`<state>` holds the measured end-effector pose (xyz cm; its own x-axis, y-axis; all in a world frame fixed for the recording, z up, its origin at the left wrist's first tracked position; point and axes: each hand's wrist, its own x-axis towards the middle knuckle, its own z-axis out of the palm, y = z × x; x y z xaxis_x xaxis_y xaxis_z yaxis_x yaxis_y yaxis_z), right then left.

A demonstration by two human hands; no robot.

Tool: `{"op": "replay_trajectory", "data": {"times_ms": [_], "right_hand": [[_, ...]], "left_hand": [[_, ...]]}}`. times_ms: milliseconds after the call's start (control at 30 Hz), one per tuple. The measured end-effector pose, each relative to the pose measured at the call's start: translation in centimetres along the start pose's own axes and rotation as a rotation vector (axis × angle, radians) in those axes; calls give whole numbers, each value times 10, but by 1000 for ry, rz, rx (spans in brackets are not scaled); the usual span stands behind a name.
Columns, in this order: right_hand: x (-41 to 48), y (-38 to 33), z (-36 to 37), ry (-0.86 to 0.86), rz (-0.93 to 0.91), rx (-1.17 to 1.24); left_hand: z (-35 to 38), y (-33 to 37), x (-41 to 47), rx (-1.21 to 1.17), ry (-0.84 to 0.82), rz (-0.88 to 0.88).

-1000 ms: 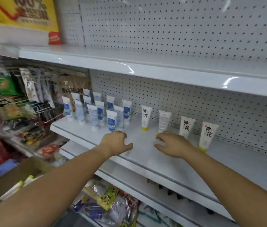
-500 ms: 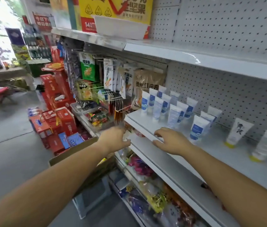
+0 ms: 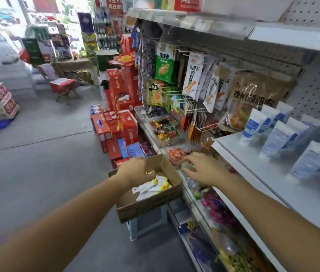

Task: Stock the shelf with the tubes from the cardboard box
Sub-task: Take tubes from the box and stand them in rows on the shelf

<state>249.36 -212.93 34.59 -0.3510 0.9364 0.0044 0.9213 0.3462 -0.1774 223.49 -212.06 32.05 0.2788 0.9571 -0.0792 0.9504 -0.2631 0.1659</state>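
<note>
The open cardboard box stands low in front of the shelving, with several white tubes with yellow caps lying in it. My left hand hangs over the box's back half, fingers loosely curled downward just above the tubes, and I see nothing gripped. My right hand reaches toward the box's right edge with straight, spread fingers and holds nothing. On the white shelf at the right stand several blue-and-white tubes.
The box rests on a grey stool. Hanging snack bags and trays of sweets fill the shelving behind it. Red gift cartons are stacked on the floor to the left. The grey floor lies further left.
My view has swung left and down from the shelf to the box. Both hands have left the shelf edge and dropped toward the box, the left one over the tubes.
</note>
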Motion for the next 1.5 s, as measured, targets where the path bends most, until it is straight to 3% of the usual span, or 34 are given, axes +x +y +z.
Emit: {"op": "replay_trajectory", "data": {"times_ms": [567,1100,1500], "right_hand": [[220,8,105,-182,-276,93],[364,16,211,-395,-138,67],[394,51,370,-629,-138,88]], "left_hand": [[50,-110,105,-58,-93,-289],[143,-236,243,-145,-304,-203],[297,-246,260,-363,-513,-337]]}}
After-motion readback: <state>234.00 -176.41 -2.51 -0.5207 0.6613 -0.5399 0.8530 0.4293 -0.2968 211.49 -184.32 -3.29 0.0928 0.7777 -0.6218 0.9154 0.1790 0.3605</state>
